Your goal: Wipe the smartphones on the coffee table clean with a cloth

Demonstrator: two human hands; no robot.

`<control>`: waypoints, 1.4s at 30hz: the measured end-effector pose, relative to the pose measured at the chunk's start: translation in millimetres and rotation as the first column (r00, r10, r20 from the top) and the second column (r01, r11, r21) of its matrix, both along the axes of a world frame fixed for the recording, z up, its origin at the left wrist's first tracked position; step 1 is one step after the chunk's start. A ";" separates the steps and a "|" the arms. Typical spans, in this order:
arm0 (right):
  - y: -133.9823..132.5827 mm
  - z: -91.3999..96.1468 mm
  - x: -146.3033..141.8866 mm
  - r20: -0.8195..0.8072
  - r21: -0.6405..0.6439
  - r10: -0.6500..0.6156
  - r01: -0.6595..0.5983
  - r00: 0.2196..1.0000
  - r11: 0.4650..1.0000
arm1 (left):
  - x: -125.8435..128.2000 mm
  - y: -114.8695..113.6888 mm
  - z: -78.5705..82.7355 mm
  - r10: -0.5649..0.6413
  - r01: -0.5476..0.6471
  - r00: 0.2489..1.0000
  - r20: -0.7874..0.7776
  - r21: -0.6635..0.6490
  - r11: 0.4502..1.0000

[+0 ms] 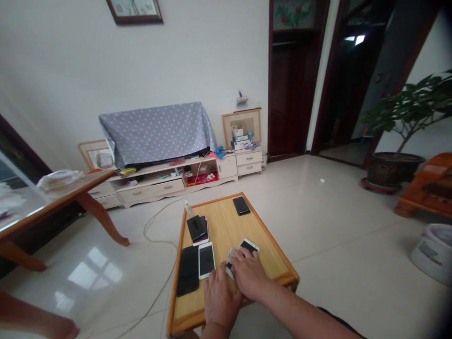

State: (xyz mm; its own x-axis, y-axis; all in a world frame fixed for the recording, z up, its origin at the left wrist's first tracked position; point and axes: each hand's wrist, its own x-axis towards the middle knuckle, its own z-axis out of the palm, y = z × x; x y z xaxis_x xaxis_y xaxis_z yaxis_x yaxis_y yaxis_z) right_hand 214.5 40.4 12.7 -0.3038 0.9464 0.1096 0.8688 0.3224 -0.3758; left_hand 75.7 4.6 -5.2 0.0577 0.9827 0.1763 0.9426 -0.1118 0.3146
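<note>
A low wooden table point(226, 226) stands on the tiled floor in front of me. My right hand point(249, 273) lies palm down over a phone point(248, 246) with a white edge, pressing a pale cloth onto it. My left hand point(219, 297) rests beside it at the near end of that phone, fingers curled against it. To the left lie a white phone point(206, 259) and a black phone point(188, 270). A stack of dark phones point(197, 229) sits further back, and one black phone point(241, 205) lies at the far corner.
A small bottle point(188, 207) stands at the low table's far left edge. A cable point(155, 235) trails across the floor. A glass-topped table point(52, 197) is at left, a TV stand point(169, 181) with a covered TV behind, a potted plant point(399, 160) at right.
</note>
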 end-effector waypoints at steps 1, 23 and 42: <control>5.3 0.6 4.8 0.009 -0.020 -0.035 0.035 0.999 0.999 | 0.4 -0.1 0.7 -0.001 0.001 1.000 -0.004 0.009 1.000; 32.1 6.1 49.2 0.083 -0.147 -0.097 0.108 0.992 0.983 | 5.2 -0.8 8.1 0.015 -0.014 0.999 -0.035 0.048 0.999; 21.3 5.7 53.2 0.115 -0.166 -0.129 0.147 0.985 0.975 | 3.3 0.2 -3.0 0.003 -0.002 1.000 -0.012 0.095 0.995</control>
